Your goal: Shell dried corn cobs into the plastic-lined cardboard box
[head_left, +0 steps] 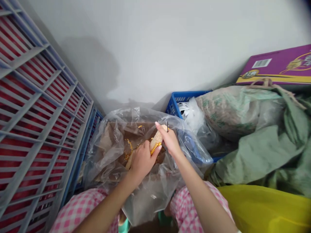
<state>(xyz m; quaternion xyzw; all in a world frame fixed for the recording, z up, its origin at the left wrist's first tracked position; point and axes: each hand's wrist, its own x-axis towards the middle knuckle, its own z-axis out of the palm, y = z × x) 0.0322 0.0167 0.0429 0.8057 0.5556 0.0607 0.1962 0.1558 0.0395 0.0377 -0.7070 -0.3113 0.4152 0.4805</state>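
Observation:
My left hand [142,161] grips a pale, partly stripped corn cob [155,140] from below, and a row of yellow kernels stays on its edge. My right hand [168,139] rests against the cob's upper end, its fingers pinching a thin black pick [167,127]. Both hands are held inside the mouth of a transparent plastic bag [104,155] lying over my lap. Loose yellow kernels [128,149] lie in the bag on brown paper or cardboard. The pick's tip is hidden behind my fingers.
A grey-blue crate [36,106] with red contents stands close on the left. Ahead are a blue basket [181,102], a stuffed woven sack [233,110], green sacking [257,158] and a purple box [279,66] against a white wall [155,42]. A yellow bag [264,207] lies lower right.

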